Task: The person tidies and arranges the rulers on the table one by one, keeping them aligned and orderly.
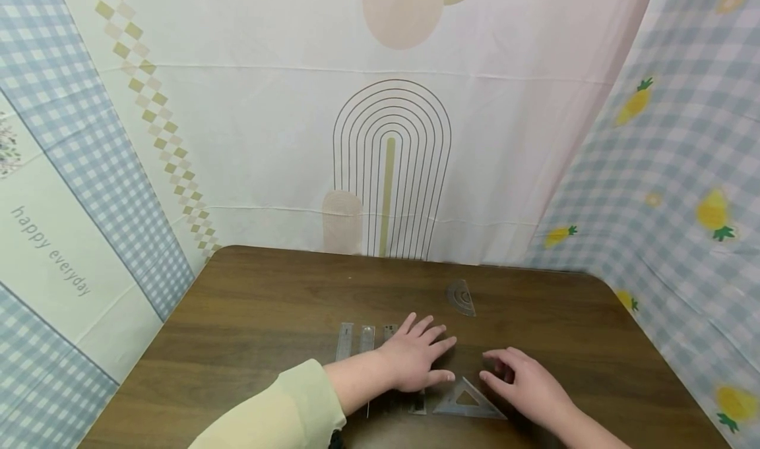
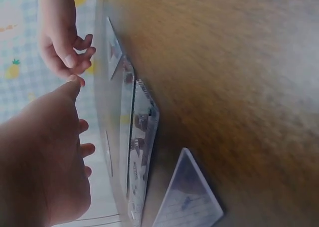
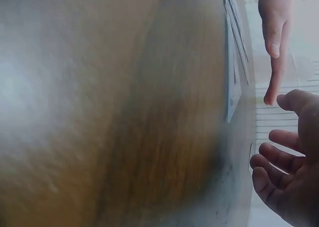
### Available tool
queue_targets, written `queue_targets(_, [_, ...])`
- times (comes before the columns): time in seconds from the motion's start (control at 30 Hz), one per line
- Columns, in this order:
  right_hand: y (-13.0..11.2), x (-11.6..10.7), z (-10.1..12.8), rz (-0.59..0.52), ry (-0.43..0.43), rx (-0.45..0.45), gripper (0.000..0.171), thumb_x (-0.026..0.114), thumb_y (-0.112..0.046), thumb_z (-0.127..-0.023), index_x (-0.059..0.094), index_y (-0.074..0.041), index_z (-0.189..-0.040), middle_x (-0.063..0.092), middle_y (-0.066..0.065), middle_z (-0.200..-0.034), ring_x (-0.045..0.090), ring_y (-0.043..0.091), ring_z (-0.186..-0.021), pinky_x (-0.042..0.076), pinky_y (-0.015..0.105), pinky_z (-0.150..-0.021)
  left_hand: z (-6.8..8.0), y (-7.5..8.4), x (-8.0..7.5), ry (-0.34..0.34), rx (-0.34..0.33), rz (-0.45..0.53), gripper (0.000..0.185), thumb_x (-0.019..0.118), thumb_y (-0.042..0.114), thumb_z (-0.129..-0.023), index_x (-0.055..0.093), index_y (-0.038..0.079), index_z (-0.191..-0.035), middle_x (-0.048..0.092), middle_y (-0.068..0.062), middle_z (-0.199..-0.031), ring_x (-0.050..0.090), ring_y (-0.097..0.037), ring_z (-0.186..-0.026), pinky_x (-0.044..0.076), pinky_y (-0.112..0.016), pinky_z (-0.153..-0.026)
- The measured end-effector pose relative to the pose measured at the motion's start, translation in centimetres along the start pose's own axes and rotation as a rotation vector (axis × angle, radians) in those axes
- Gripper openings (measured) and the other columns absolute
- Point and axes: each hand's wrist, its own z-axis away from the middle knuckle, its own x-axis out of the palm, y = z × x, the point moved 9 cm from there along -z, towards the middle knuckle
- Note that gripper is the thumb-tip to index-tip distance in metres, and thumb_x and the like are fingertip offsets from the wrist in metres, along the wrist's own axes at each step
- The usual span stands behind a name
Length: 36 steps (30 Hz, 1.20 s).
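Three clear rulers (image 1: pixel 345 341) lie side by side, partly hidden beneath my left forearm and hand. My left hand (image 1: pixel 412 357) spreads its fingers over the rightmost ruler (image 1: pixel 418 404), holding nothing. In the left wrist view, this hand (image 2: pixel 50 162) appears raised above the clear rulers (image 2: pixel 142 142). A clear triangular set square (image 1: pixel 469 406) lies between the two hands. Just right of it is my right hand (image 1: pixel 528 383), its fingers loosely bent and nothing in them. The right wrist view shows this hand (image 3: pixel 289 162) with its fingers apart, beside the tabletop.
A clear protractor (image 1: pixel 460 298) lies farther back on the brown wooden table (image 1: pixel 267 291). Patterned cloth (image 1: pixel 267 139) hangs behind the table's back edge, and checked cloth (image 1: pixel 671 172) hangs along the right side.
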Motion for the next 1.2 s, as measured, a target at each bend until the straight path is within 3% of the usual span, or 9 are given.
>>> queue_targets(0.47, [1.6, -0.5, -2.8, 0.085, 0.043, -0.051, 0.038, 0.070, -0.042, -0.092, 0.069, -0.015, -0.119, 0.052, -0.009, -0.084, 0.048, 0.008, -0.072, 0.042, 0.027, -0.060, -1.8, -0.5, 0.6, -0.029, -0.108, 0.060, 0.072, 0.027, 0.070, -0.097, 0.021, 0.034, -0.159, 0.022, 0.005, -0.163, 0.011, -0.024, -0.152, 0.004, -0.050, -0.120])
queue_targets(0.73, [2.6, -0.8, -5.2, 0.094, 0.053, -0.078, 0.041, 0.068, -0.042, -0.093, 0.068, -0.013, -0.122, 0.056, -0.007, -0.089, 0.052, 0.010, -0.077, 0.046, 0.033, -0.066, -3.2, -1.9, -0.4, 0.020, -0.295, 0.093, 0.073, 0.028, 0.071, -0.097, 0.027, 0.032, -0.158, 0.026, 0.002, -0.162, 0.014, -0.026, -0.151, 0.008, -0.052, -0.120])
queue_targets(0.93, [2.8, -1.0, -6.8, 0.090, 0.085, -0.109, 0.036, 0.068, -0.036, -0.094, 0.069, -0.012, -0.121, 0.061, -0.005, -0.096, 0.059, 0.013, -0.087, 0.051, 0.041, -0.074, -4.3, -3.2, -0.2, 0.014, -0.447, 0.117, 0.075, 0.033, 0.073, -0.095, 0.031, 0.031, -0.157, 0.030, 0.001, -0.161, 0.017, -0.028, -0.150, 0.011, -0.052, -0.119])
queue_targets(1.2, [3.2, -1.0, -9.2, 0.088, 0.091, -0.114, 0.037, 0.067, -0.031, -0.095, 0.068, -0.008, -0.122, 0.065, 0.010, -0.113, 0.063, 0.031, -0.105, 0.050, 0.054, -0.087, -5.4, -3.5, -0.2, -0.020, -0.519, 0.099, 0.075, 0.035, 0.073, -0.094, 0.031, 0.031, -0.157, 0.030, 0.000, -0.160, 0.020, -0.028, -0.150, 0.014, -0.051, -0.119])
